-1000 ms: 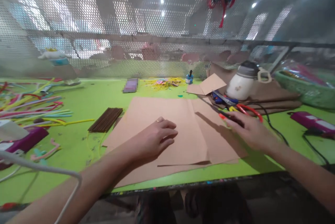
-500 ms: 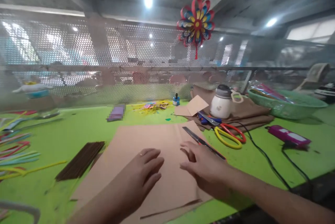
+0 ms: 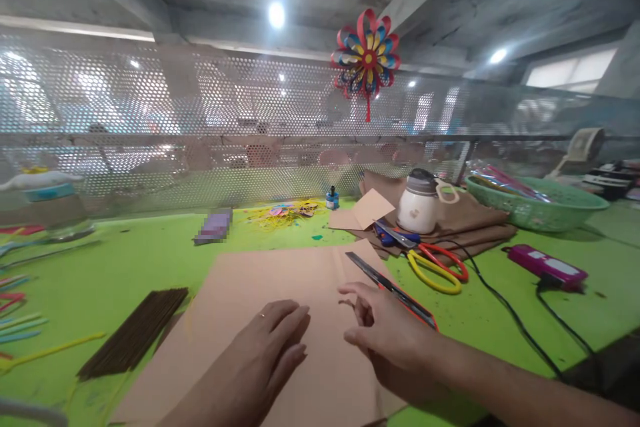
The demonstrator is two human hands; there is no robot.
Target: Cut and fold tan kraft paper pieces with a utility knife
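My left hand (image 3: 270,354) rests palm down over a large tan paper sheet (image 3: 270,280), fingers stretched out, holding nothing. To its right, my right hand (image 3: 380,324) hovers over or lightly touches the same paper; I cannot tell which. Its fingers are loosely bent and apart from the thumb, with nothing between them. Just beyond the right hand lies a utility knife (image 3: 393,288) with a black body and orange-red edge, slanting across the sheet's right side. The near edge of the paper runs out of view.
Scissors (image 3: 435,270) with yellow and red handles lie right of the paper, by a white bottle (image 3: 417,204) on brown cloth. A purple power strip (image 3: 547,267) with cables and a green basket (image 3: 540,204) stand farther right. Brown strips (image 3: 135,330) lie at left.
The view has tilted up slightly and turned a little right, so the table's things sit lower and farther left. My hands stay over the paper with nearly the same pose.
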